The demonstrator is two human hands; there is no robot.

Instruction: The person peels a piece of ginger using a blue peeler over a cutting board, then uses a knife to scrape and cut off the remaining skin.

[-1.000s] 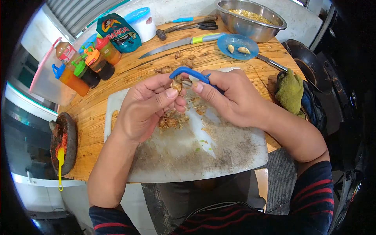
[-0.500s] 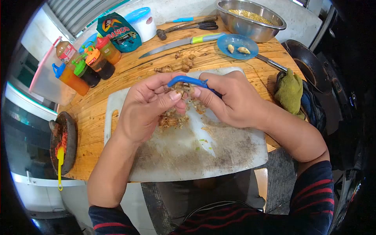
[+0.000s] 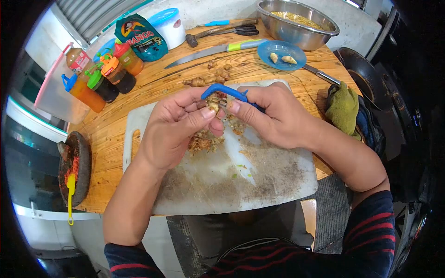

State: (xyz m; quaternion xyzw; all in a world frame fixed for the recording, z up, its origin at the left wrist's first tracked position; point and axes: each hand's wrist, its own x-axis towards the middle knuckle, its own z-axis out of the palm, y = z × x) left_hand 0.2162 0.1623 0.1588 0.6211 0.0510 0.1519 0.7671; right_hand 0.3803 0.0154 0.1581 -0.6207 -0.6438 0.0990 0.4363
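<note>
Two pale, peeled root pieces (image 3: 289, 60) lie on one round blue plate (image 3: 299, 52). One knobbly brown root piece (image 3: 213, 105) and one blue-framed peeler (image 3: 223, 87) are above one white rectangular cutting board (image 3: 232, 197). My left hand (image 3: 168, 126) partly hides the brown piece; the peeler's blade is indistinct. This hand is half closed, pinching the piece; my right hand (image 3: 276, 116) is curled around the peeler handle.

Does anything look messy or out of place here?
Mainly the cutting board: brown scraps lie loose on it below the left hand, dark stains mark its surface, and its near right corner seems to jut past the table.
</note>
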